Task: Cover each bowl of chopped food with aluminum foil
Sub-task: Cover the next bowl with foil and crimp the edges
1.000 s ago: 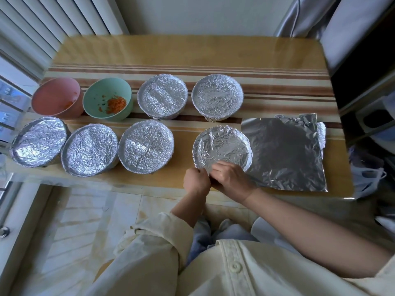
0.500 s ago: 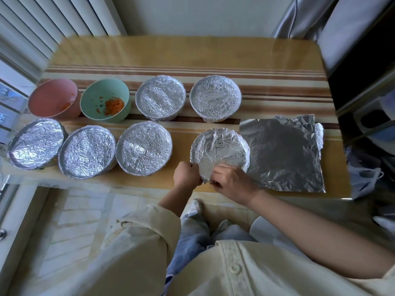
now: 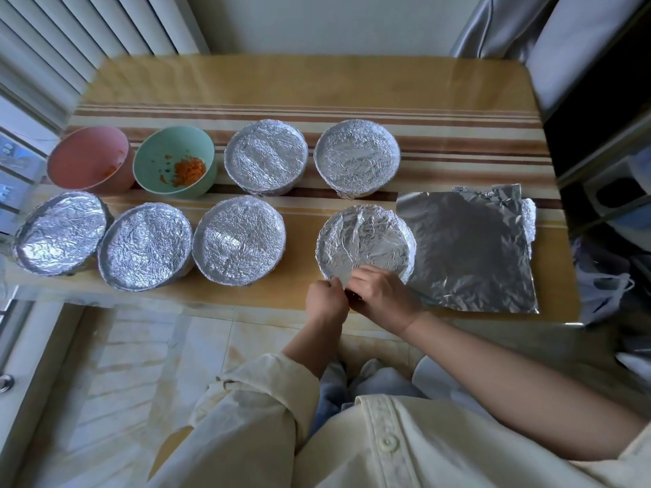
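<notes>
The left hand [image 3: 326, 299] has its fingers curled into a pinch on the foil cover [image 3: 364, 237] at the near edge of the bowl in hand [image 3: 411, 241]. The right hand [image 3: 382, 297] touches it, fingers bent down over the same stretch of rim and pressing the foil under. Half a second ago the left hand sat a little further round the near-left of the rim, apart from the right; it has now closed back in. The crimping has therefore come round to the last near section, and this bowl looks almost sealed.

The cover is crumpled and shiny. It dips slightly inside the rim, with a few long creases running away from the person, and it hugs the wall all round the far side. The contents are hidden.

Just right of this bowl, touching its edge, lies a spare foil sheet [image 3: 468, 248], flat on the table [image 3: 317, 82]. Left of the bowl stand three covered bowls [image 3: 239, 239] in a row. Beyond it stand two more covered bowls [image 3: 356, 156].

Furthest to the far left, a green bowl [image 3: 151, 160] holding chopped orange food [image 3: 188, 169] and a pink bowl [image 3: 88, 153] remain uncovered. They would be the two left to cover, the spare sheet likely serving one of them.
</notes>
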The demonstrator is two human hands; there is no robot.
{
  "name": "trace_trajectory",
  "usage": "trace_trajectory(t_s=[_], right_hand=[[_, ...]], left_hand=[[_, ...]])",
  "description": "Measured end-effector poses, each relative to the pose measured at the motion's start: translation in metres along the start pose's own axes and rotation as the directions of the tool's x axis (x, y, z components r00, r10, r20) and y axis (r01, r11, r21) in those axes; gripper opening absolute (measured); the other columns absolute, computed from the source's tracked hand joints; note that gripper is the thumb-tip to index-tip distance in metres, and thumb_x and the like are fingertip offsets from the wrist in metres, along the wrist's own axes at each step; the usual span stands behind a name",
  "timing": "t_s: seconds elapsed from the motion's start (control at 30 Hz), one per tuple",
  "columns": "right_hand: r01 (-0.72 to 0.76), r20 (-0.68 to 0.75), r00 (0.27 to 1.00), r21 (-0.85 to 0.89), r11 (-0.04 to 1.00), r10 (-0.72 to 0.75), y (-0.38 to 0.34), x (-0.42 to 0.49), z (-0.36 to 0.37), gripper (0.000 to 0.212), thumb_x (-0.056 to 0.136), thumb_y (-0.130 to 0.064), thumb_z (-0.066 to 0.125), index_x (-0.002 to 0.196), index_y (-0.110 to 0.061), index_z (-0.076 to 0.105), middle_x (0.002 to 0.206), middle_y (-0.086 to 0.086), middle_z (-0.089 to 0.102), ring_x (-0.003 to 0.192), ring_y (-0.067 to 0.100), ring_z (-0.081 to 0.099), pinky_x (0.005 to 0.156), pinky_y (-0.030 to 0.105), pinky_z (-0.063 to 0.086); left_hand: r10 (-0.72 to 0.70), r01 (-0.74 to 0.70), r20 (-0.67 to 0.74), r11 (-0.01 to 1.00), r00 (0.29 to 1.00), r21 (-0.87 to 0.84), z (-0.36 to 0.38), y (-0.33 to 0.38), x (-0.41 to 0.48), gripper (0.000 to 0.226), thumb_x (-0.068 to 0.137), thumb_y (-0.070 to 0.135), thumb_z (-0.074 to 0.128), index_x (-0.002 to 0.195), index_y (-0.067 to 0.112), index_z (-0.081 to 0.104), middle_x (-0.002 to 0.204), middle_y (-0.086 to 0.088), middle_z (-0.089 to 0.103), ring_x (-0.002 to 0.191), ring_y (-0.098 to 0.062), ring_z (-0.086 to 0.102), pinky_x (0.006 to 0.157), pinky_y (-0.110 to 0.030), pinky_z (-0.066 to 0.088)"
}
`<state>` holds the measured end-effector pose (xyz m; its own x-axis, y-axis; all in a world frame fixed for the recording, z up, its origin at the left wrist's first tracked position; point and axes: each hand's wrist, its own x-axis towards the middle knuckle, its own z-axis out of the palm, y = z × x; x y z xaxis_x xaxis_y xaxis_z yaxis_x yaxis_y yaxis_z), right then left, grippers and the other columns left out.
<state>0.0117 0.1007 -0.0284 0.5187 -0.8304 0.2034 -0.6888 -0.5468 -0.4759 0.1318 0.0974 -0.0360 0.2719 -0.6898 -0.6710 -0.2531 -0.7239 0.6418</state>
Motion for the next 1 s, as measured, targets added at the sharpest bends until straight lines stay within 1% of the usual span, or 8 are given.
trace_trajectory(t_s=[0.1,0.17,0.33,0.5,0.63,0.77,0.9,1.0], right_hand=[[0.004,-0.021,1.0,-0.001,1.0,-0.004,0.0,0.001,-0.002,0.014,0.07,-0.01,0.065,0.064,-0.009,0.053,0.064,0.005,0.049,0.061,0.024,0.051,0.048,0.031,0.038],[0.004,-0.023,1.0,-0.011,1.0,-0.005,0.0,0.001,-0.002,0.018,0.069,-0.009,0.07,0.063,-0.009,0.053,0.064,0.005,0.049,0.061,0.024,0.051,0.048,0.03,0.037],[-0.024,-0.013,1.0,-0.007,1.0,0.024,0.0,0.001,0.002,0.031,0.058,-0.003,0.083,0.06,-0.009,0.053,0.062,0.005,0.048,0.058,0.024,0.051,0.046,0.028,0.035],[-0.049,-0.016,0.999,0.029,0.998,0.049,-0.004,0.003,0.003,0.025,0.061,-0.004,0.083,0.063,-0.007,0.058,0.062,0.006,0.05,0.058,0.025,0.052,0.048,0.028,0.039],[-0.061,-0.067,0.996,0.045,0.997,0.064,-0.006,0.006,-0.001,0.026,0.064,-0.003,0.081,0.064,-0.008,0.056,0.063,0.006,0.048,0.059,0.025,0.051,0.05,0.026,0.036],[-0.049,-0.035,0.998,0.056,0.997,0.052,-0.009,0.005,0.003,0.025,0.063,-0.003,0.083,0.066,-0.007,0.059,0.064,0.006,0.051,0.06,0.025,0.053,0.05,0.028,0.042],[-0.07,-0.011,0.997,0.08,0.994,0.071,-0.001,-0.002,0.002,0.019,0.074,-0.019,0.081,0.074,-0.007,0.067,0.07,0.005,0.055,0.068,0.022,0.054,0.058,0.03,0.045],[-0.074,-0.004,0.997,0.058,0.996,0.074,0.006,-0.007,-0.006,0.025,0.067,-0.02,0.086,0.076,-0.007,0.068,0.074,0.004,0.058,0.072,0.023,0.057,0.061,0.03,0.048]], left_hand=[[-0.017,0.017,0.04,1.0,0.999,-0.001,-0.001,0.001,0.0,0.035,0.092,0.026,0.047,0.063,0.006,0.055,0.077,-0.02,0.06,0.087,-0.042,0.067,0.084,-0.056,0.056],[-0.034,0.033,0.08,0.999,0.996,0.008,-0.003,0.003,-0.003,0.036,0.081,0.036,0.05,0.065,0.005,0.057,0.074,-0.018,0.062,0.079,-0.04,0.067,0.082,-0.053,0.057],[-0.032,0.026,0.123,0.998,0.992,0.052,-0.007,0.005,-0.003,0.026,0.093,0.009,0.045,0.077,-0.005,0.059,0.063,-0.018,0.058,0.058,-0.031,0.058,0.078,-0.058,0.057],[-0.006,-0.006,0.115,0.995,0.993,0.102,-0.016,0.011,-0.002,0.034,0.093,0.01,0.045,0.062,0.003,0.058,0.06,-0.014,0.061,0.066,-0.034,0.063,0.079,-0.054,0.058],[0.037,-0.044,0.052,0.991,0.998,0.124,-0.015,0.016,-0.005,0.036,0.08,0.029,0.045,0.059,0.004,0.062,0.069,-0.021,0.068,0.075,-0.04,0.07,0.078,-0.05,0.059],[0.013,-0.034,0.107,0.981,0.994,0.193,-0.017,0.016,-0.003,0.029,0.093,0.011,0.042,0.082,-0.007,0.062,0.064,-0.015,0.06,0.071,-0.041,0.07,0.078,-0.049,0.059],[0.041,-0.058,0.086,0.977,0.995,0.207,-0.021,0.016,0.007,0.031,0.094,0.011,0.045,0.065,0.004,0.054,0.065,-0.019,0.061,0.072,-0.039,0.068,0.078,-0.051,0.059],[0.02,-0.043,0.128,0.983,0.992,0.181,-0.025,0.02,0.009,0.032,0.096,0.008,0.044,0.066,0.005,0.054,0.062,-0.011,0.059,0.068,-0.033,0.065,0.078,-0.053,0.059]])
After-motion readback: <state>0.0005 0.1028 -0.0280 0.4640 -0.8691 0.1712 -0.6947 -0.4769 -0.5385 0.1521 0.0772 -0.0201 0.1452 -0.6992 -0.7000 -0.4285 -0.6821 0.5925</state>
